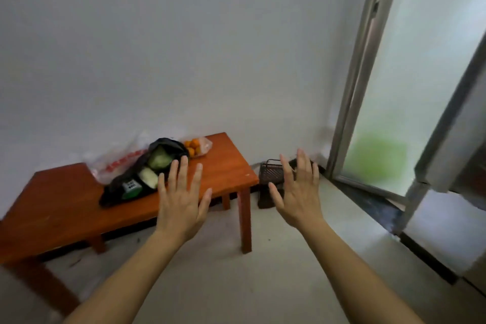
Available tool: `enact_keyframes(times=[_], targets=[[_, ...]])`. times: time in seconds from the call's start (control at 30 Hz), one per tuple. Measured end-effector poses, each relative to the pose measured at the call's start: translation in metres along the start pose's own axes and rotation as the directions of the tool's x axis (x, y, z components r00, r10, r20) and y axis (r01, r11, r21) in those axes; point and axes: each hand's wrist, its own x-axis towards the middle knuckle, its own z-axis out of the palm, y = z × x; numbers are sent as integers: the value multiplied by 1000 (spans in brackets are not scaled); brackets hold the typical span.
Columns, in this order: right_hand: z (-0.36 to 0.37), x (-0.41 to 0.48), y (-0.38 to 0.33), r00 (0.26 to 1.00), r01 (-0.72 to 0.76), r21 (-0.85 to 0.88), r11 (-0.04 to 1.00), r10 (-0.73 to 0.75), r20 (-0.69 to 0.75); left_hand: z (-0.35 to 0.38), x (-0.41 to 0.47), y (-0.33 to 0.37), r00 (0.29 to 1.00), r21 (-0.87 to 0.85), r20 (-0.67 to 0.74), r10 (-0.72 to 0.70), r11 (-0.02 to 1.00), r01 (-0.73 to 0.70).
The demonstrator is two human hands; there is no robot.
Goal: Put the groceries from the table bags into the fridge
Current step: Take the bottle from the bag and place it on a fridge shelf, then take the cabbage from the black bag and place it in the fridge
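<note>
A person's left hand [181, 200] and right hand [297, 192] are raised side by side in front of the camera, backs toward the viewer, fingers straight and spread, holding nothing and touching nothing.

Beyond the left hand stands a low orange-brown wooden table [65, 208] against a white wall [184, 47], with the groceries on it in three bags. A black plastic bag [115, 191] lies on its side near the middle of the tabletop, its mouth gaping. Inside it show a pale green cabbage [159, 159], a white wrapped item [147, 177] just below the cabbage, and a small green and white packet [130, 187] lower still. Behind the black bag, and touching it, slumps a clear plastic bag with red print [118, 163]; what it holds cannot be made out. At the table's far edge, a second clear bag [205, 145] holds several oranges [193, 147].

On the pale floor [263, 284] just right of the table, a dark slatted basket [271, 172] sits by the wall, partly hidden by the right hand; its contents cannot be seen. A frosted sliding glass door [394, 87] fills the right side. A grey metal panel [452, 139] cuts into the right edge; whether it belongs to the fridge cannot be told.
</note>
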Motion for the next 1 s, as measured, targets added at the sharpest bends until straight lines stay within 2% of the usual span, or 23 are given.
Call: enact_keyframes(times=[0.17, 0.33, 0.43, 0.6, 0.7, 0.83, 1.0], targets=[[60, 37, -77, 991, 65, 31, 997, -68, 115, 18, -2, -98, 990, 36, 63, -126, 992, 124], [124, 83, -114, 984, 99, 130, 987, -116, 137, 66, 10, -158, 946, 85, 209, -249, 968, 236], [184, 123, -134, 974, 109, 212, 971, -148, 174, 99, 40, -193, 917, 140, 281, -284, 957, 254], [265, 198, -172, 942, 38, 325, 945, -142, 305, 135, 95, -248, 866, 199, 370, -336, 939, 279], [304, 248, -197, 924, 101, 357, 929, -220, 313, 149, 137, -284, 860, 229, 369, -352, 932, 283], [351, 288, -231, 875, 115, 385, 916, -277, 398, 171, 166, -320, 819, 240, 398, -414, 908, 343], [410, 319, -268, 785, 159, 410, 898, -367, 499, 223, 185, -374, 777, 238, 494, -391, 920, 312]])
